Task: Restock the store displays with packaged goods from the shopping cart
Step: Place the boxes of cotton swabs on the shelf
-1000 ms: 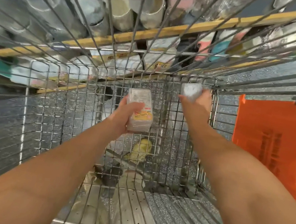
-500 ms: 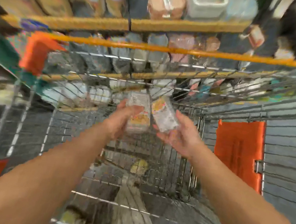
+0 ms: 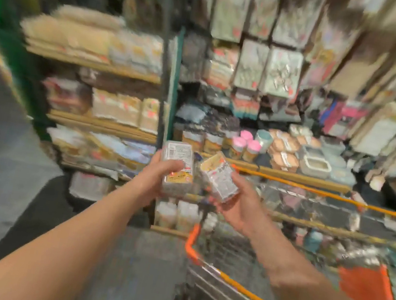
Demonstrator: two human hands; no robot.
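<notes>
I have a packet in each hand, both raised in front of the store shelves (image 3: 97,123) and above the front corner of the shopping cart (image 3: 236,280), which sits low on my right with its orange rim showing. My left hand (image 3: 161,177) is wrapped around the left packet (image 3: 177,167), thumb across its front near the yellow label and fingers behind. That packet stands nearly upright: its long axis runs up and down, with the white printed end at the top and the yellow-labelled end at the bottom. My right hand (image 3: 240,205) cradles the right packet (image 3: 218,176) from underneath, palm up, fingers curled around its far side. This one is tilted, its long axis slanting from upper left to lower right, the yellowish end pointing up and toward the left packet, the grey printed face turned toward me. The two packets sit just beside each other; whether their upper corners touch I cannot tell through the blur. Behind them, a shelf carries pink-lidded jars (image 3: 246,142) and clear tubs (image 3: 315,164). Much of the background is smeared.
</notes>
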